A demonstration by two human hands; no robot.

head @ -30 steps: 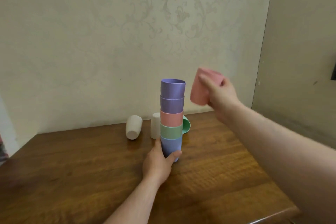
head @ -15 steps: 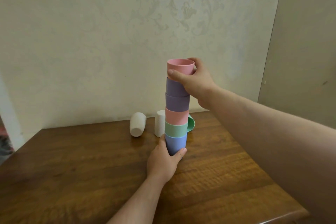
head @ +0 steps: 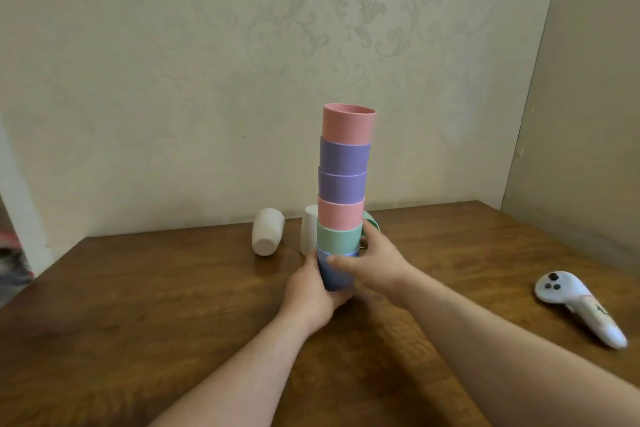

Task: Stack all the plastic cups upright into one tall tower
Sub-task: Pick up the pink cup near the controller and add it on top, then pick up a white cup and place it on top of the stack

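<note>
A tower of six plastic cups stands upright near the centre of the frame on a dark wooden table, set against a pale patterned wall. From the top down the cups are pink, purple, purple, pink, green and blue, each nested into the one below (the column leans very slightly).

Both hands grip the base. The left hand wraps around the blue bottom cup from the lower left. The right hand comes in from the right, its fingers curled around the seam between the green and blue cups.

Behind the tower, toward the wall, three cups stay unstacked: a white cup lying on its side at left of centre, a second white cup standing just beside the tower, and a green cup mostly hidden behind the tower and the right hand.

At the right edge of the table lies a white handheld controller, well apart from the cups.
</note>
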